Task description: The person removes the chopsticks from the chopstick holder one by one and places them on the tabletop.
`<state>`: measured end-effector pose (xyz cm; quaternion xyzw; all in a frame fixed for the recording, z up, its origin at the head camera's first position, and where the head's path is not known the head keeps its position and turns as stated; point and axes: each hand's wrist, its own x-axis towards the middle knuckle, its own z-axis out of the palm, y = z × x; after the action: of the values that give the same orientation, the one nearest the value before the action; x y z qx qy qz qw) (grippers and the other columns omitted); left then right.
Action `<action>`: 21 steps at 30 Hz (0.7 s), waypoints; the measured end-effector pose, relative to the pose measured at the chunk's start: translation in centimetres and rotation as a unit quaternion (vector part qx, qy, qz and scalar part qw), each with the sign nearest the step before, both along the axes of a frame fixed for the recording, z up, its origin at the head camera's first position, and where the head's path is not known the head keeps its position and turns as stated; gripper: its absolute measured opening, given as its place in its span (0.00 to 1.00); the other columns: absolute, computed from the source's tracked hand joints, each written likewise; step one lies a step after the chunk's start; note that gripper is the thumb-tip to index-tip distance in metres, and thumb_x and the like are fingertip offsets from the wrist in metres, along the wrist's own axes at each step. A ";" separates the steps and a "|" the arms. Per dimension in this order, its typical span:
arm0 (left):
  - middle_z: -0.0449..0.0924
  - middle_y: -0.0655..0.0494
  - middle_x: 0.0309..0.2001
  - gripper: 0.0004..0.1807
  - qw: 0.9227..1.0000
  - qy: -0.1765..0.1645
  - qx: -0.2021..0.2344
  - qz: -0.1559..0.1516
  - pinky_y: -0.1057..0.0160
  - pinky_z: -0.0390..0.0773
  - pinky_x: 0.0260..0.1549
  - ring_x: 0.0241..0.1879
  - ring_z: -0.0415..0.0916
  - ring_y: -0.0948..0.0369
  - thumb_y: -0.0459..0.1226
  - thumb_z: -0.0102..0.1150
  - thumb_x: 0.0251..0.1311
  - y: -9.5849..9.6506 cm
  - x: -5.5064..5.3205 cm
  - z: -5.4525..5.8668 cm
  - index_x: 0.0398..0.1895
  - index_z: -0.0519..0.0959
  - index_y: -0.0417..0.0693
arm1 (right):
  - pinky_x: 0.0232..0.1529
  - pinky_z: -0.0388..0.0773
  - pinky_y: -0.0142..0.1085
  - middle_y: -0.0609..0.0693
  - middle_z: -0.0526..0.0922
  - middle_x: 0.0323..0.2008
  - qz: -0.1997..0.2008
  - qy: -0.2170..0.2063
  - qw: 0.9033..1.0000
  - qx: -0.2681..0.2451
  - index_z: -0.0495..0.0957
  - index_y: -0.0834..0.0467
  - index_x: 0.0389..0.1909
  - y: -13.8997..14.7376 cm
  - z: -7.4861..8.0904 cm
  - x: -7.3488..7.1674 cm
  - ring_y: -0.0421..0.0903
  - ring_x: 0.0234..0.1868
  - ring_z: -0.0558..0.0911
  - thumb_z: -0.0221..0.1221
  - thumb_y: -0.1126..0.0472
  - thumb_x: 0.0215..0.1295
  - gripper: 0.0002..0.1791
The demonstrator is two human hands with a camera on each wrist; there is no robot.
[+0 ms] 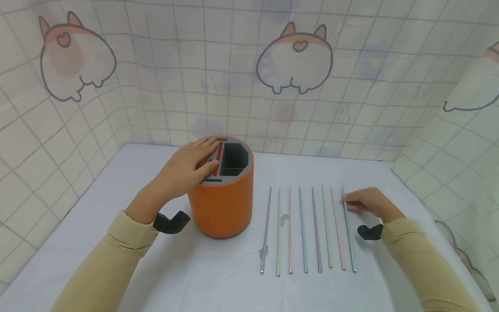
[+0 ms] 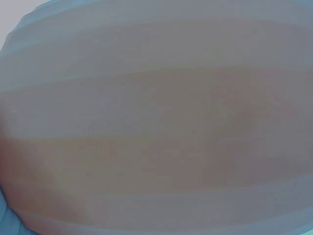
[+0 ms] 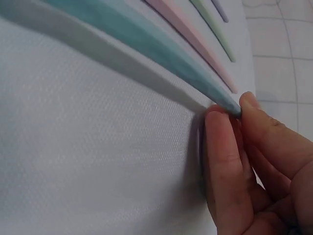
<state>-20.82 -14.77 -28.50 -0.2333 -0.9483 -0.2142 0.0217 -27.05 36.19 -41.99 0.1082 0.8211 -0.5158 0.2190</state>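
My left hand [image 1: 191,164] rests on top of an upright orange round utensil holder [image 1: 222,212], its fingers spread over the grey slotted lid [image 1: 230,177]. A blurred, banded surface fills the left wrist view, so that hand is hidden there. On the right, my right hand [image 1: 368,201] pinches a blue chopstick [image 1: 349,238] near its far end between thumb and fingers. Close up in the right wrist view, this blue chopstick [image 3: 146,44] slants down to the fingertips, its shadow on the cloth beside it. A pink chopstick [image 1: 338,229] lies just to its left.
Several more thin pastel chopsticks, such as a green one [image 1: 278,234] and a purple one [image 1: 316,229], lie in a spaced row on the white cloth [image 1: 218,277]. The lid has a large dark opening [image 1: 235,158] and narrow slots. Grid-patterned curtain [image 1: 218,60] encloses the table's back and sides.
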 end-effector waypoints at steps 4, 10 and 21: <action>0.49 0.50 0.80 0.34 1.000 0.005 0.001 -0.002 0.45 0.43 0.79 0.80 0.43 0.48 0.50 0.41 0.76 0.0 -0.1 -0.1 0.79 0.54 0.46 | 0.30 0.84 0.26 0.42 0.84 0.20 -0.005 -0.001 0.998 0.061 0.79 0.71 0.43 -0.2 0.4 -0.2 0.35 0.23 0.84 0.67 0.62 0.63 0.16; 0.51 0.50 0.80 0.34 1.000 0.006 0.017 0.000 0.43 0.44 0.79 0.80 0.44 0.48 0.51 0.42 0.76 0.0 -0.4 -0.1 0.78 0.55 0.47 | 0.34 0.86 0.27 0.42 0.87 0.24 -0.016 0.068 0.993 0.100 0.75 0.78 0.53 -0.6 1.8 0.5 0.34 0.26 0.86 0.63 0.58 0.68 0.25; 0.59 0.52 0.77 0.29 0.998 -0.016 0.063 0.007 0.42 0.55 0.76 0.78 0.52 0.50 0.48 0.46 0.76 -0.3 1.2 -0.6 0.76 0.62 0.49 | 0.55 0.81 0.48 0.60 0.89 0.42 0.033 0.167 0.972 0.163 0.78 0.73 0.55 -4.4 4.9 7.8 0.48 0.42 0.90 0.57 0.47 0.73 0.30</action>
<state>-19.63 -15.03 -29.11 -0.2216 -0.9346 -0.2772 0.0231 -19.27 31.79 -37.09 0.0280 0.9222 -0.3783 0.0754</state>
